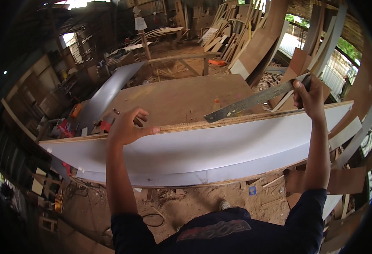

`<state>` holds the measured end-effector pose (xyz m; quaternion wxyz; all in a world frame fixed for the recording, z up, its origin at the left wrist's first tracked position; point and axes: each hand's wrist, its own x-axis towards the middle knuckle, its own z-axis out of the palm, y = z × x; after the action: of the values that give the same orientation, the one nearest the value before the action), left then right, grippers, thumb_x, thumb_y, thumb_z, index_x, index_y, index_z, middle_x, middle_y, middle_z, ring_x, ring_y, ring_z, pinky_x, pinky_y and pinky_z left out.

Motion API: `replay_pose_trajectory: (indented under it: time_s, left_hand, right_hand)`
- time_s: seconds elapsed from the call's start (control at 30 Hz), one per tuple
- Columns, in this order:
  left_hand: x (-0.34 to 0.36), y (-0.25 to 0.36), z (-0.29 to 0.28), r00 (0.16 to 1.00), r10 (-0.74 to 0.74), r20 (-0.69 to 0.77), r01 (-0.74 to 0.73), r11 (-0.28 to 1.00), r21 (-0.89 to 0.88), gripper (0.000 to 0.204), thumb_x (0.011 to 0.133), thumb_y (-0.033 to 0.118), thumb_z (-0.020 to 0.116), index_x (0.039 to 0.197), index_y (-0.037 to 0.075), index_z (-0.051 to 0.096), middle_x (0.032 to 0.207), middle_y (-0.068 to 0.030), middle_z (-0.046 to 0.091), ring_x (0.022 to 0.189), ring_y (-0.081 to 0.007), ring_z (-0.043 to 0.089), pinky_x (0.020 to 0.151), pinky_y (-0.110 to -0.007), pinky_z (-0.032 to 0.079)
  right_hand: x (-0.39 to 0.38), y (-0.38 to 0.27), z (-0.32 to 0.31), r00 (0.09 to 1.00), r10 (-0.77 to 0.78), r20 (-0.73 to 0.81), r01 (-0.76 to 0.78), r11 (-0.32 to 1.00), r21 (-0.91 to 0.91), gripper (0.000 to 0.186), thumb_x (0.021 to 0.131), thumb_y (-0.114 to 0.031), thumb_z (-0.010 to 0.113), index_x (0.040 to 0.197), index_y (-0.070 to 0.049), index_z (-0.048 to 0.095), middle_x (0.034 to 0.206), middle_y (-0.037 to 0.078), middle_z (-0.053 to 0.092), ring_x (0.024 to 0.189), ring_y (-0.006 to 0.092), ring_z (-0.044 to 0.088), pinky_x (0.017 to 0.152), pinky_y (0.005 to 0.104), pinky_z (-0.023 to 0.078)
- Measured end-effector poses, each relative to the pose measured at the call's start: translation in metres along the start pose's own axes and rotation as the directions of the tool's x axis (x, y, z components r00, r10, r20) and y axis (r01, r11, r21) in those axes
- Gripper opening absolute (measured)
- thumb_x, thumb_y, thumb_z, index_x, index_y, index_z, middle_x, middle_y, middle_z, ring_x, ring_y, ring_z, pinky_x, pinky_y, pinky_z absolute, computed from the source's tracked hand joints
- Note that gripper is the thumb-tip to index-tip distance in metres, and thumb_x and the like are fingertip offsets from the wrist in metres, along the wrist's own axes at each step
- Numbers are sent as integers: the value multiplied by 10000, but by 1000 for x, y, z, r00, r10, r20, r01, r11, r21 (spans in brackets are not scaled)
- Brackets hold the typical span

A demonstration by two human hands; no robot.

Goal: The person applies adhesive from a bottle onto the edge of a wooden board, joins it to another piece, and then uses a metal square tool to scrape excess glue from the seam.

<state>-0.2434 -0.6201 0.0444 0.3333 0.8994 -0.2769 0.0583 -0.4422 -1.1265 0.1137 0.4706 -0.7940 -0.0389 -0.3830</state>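
Note:
My right hand (308, 94) is closed on the dark handle of a long, worn metal saw (253, 100). The blade slants down leftward over the raw top edge of a long white-faced board (219, 150), which stands on its side across the front of a brown work surface (164, 95). At the board's top edge, left of the blade's tip, my left hand (133, 122) is open with curved fingers apart and the thumb lying along the edge. A small bottle with an orange cap (217, 104) stands just behind the blade.
A long grey panel (114, 84) lies on the left of the surface, near red and orange objects (76, 111). Leaning boards (258, 46) crowd the back and right, a wooden trestle (177, 57) stands behind, and cables (152, 218) lie on the dusty floor (253, 205) among offcuts.

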Motion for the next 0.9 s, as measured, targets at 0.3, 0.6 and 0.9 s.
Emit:
replay_pose_trajectory:
  time_s: [0.3,0.6,0.9]
  left_hand:
    - [-6,7,2,998,-52,-47,50,998,-39,631,629,345,969,1128,53,715,1064,-91,765,912,-191,703,824,-355,563]
    - [-7,5,-1,998,-57,-7,56,998,-29,777,608,490,984,1156,11,712,1089,-144,754,959,-228,721,857,-376,580]
    - [-6,12,0,998,-61,-18,61,998,-24,762,604,501,980,1134,16,727,1062,-119,753,911,-198,706,835,-356,571]
  right_hand:
    - [30,31,-10,994,28,108,-24,999,-39,430,972,-416,763,948,-51,538,591,18,547,433,95,528,382,245,417]
    - [46,-48,9,949,-123,291,198,949,-245,452,939,-402,807,1058,-7,622,599,1,565,479,68,540,447,237,415]
    - [62,-139,70,782,-354,513,574,731,-370,457,917,-459,798,1010,-29,673,682,42,622,547,135,545,508,327,404]
